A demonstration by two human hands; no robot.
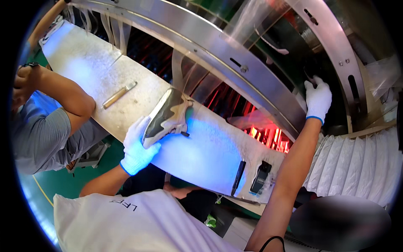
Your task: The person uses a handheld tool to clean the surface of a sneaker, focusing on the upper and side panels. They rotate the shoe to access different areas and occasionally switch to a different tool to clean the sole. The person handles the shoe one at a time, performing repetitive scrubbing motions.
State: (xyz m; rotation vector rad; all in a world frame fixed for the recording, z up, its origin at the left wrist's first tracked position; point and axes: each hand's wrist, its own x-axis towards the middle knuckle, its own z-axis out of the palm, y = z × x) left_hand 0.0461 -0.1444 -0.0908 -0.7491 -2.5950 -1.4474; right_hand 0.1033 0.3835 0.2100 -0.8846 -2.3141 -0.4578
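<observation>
My left hand [137, 145], in a white knit glove with a blue cuff, is closed around the sole end of a shoe [167, 115]. The shoe has a brown and grey wavy-patterned upper and a pale sole, and is tipped on its side over the worktable [189, 153]. Far to the right, my gloved right hand [319, 98] reaches into the dark opening beside the machine's metal frame. Its fingers are bent against something dark that I cannot make out.
A wooden-handled tool [119, 95], a black pen-like tool [239, 177] and a small black device [261, 177] lie on the table. Behind runs a curved metal rail [201, 38] with red-glowing rods [268, 136]. A co-worker [50, 113] sits at left; a white ribbed duct [357, 168] stands right.
</observation>
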